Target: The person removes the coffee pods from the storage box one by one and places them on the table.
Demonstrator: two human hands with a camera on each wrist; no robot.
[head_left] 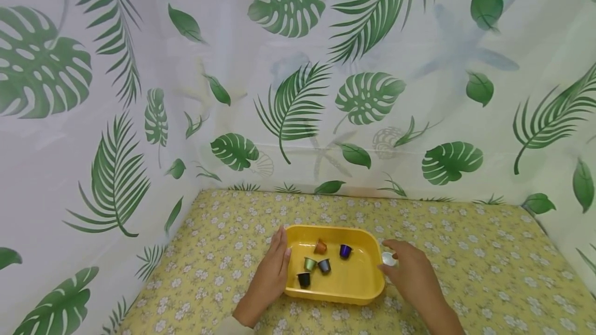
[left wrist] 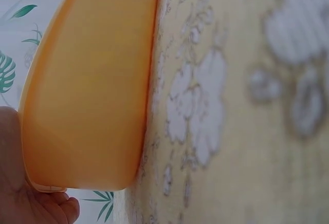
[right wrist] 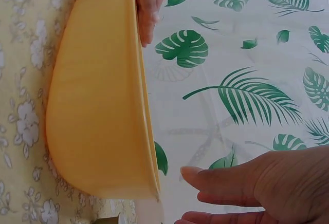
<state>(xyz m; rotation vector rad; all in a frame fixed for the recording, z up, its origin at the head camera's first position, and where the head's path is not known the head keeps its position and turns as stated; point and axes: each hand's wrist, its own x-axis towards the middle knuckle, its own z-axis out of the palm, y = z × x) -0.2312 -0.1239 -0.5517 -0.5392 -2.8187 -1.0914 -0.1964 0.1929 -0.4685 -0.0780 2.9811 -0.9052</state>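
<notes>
Several small coffee capsules lie in a yellow tray [head_left: 332, 296]: an orange one [head_left: 320, 246], a blue one [head_left: 345, 251], a green one [head_left: 310, 264], a grey one [head_left: 324, 266] and a black one [head_left: 304, 279]. Along the tray's left rim rests my left hand [head_left: 271, 268], its fingers straight. My right hand [head_left: 412, 270] is just off the right rim, thumb and index finger apart with nothing between them. Below those fingers, a white round thing [head_left: 388, 259] shows beside the tray, partly covered by the hand.
A yellow flowered cloth [head_left: 223, 252] covers the table under the tray. White sheeting with green leaves [head_left: 307, 185] rises behind and at both sides. In the right wrist view, a small dark-sided object [right wrist: 109, 220] peeks up at the bottom edge near the tray.
</notes>
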